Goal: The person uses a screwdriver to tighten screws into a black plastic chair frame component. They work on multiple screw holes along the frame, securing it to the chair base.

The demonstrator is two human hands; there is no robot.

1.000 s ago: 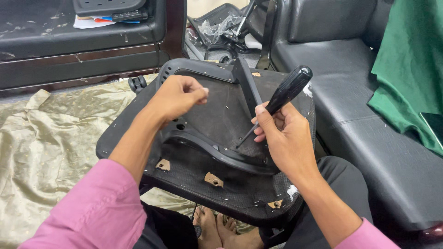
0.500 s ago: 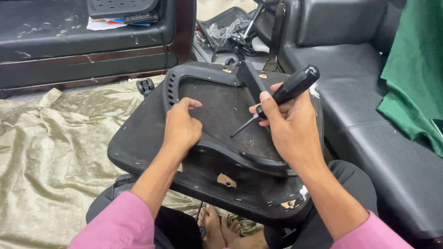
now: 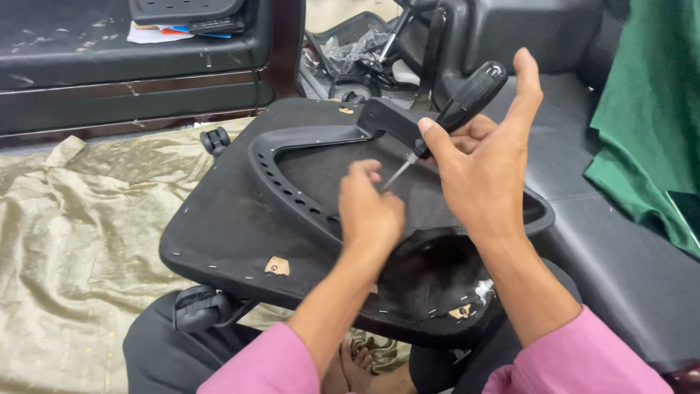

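My right hand (image 3: 485, 171) grips the screwdriver (image 3: 458, 108); my left hand (image 3: 370, 208), fingers curled, rests on the upturned chair seat (image 3: 226, 226), hiding the screwdriver's tip and whatever it pinches

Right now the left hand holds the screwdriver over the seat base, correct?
No. The head view shows the right hand holding the screwdriver over the seat base; the left hand rests near its tip.

Matt black fabric seat underside (image 3: 219, 233), ribbed plastic screwdriver handle (image 3: 472, 93), shiny gold cloth (image 3: 80, 241)
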